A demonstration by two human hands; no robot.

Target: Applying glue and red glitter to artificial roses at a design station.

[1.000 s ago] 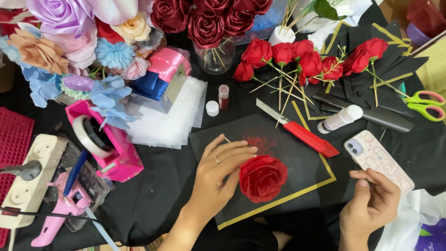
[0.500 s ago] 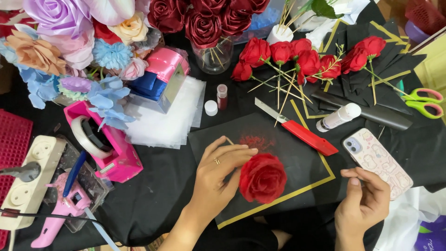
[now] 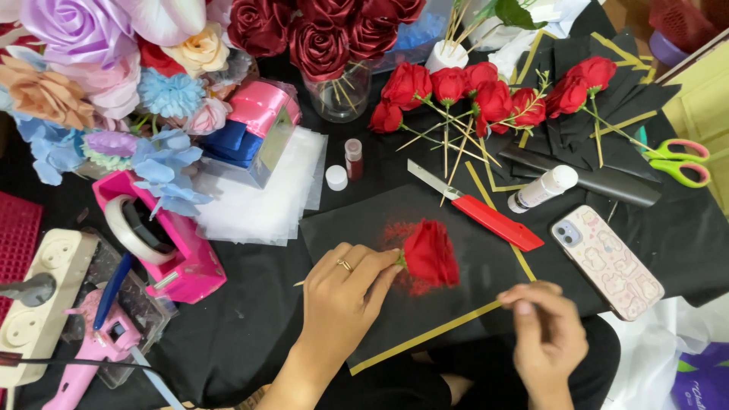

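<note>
My left hand, with a ring on one finger, grips the thin stick of a red fabric rose and holds it sideways over a black sheet with a gold border. Red glitter is scattered on the sheet under the flower. My right hand hovers just right of the rose, fingers pinched together; what they pinch is too small to tell.
A red box cutter, white glue bottle and phone lie right of the sheet. Several red roses on sticks lie behind, a small glitter vial beside them. Pink tape dispenser, glue gun, power strip at left; scissors far right.
My left hand has tipped the rose from face-up to lying sideways, showing the red glitter beneath. My right hand has moved left, away from the phone, toward the rose.
</note>
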